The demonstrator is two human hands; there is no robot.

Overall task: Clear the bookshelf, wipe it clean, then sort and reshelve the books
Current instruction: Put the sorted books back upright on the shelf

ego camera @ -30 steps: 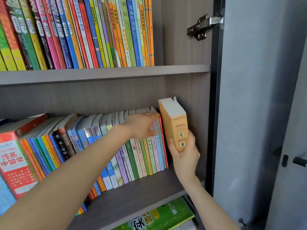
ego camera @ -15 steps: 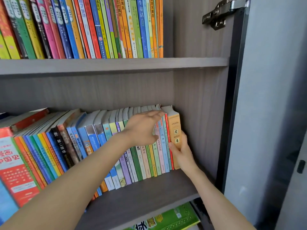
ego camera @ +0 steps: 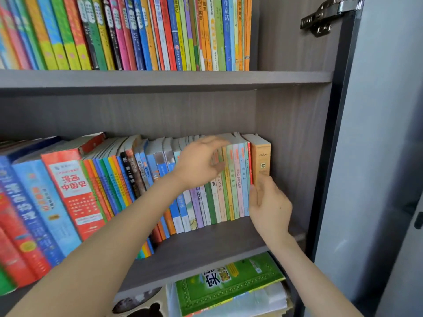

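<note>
A tan-orange book (ego camera: 262,156) stands upright at the right end of the row on the middle shelf (ego camera: 206,243), against a thin red book. My right hand (ego camera: 269,204) presses its fingers against the lower part of that book's spine. My left hand (ego camera: 201,161), blurred, lies over the spines of the pastel books (ego camera: 235,186) just left of it, fingers relaxed. The rest of the row (ego camera: 103,186) leans to the left. A gap remains between the tan-orange book and the cabinet's side wall (ego camera: 293,145).
The upper shelf holds a tight row of colourful books (ego camera: 137,33). Below the middle shelf, a green book (ego camera: 229,284) lies flat on a stack. The open cabinet door (ego camera: 377,133) and its hinge (ego camera: 325,17) are on the right.
My right hand has slid the tan-orange book from mid-air into the right end of the row. My left hand has slipped from the book tops down over the spines.
</note>
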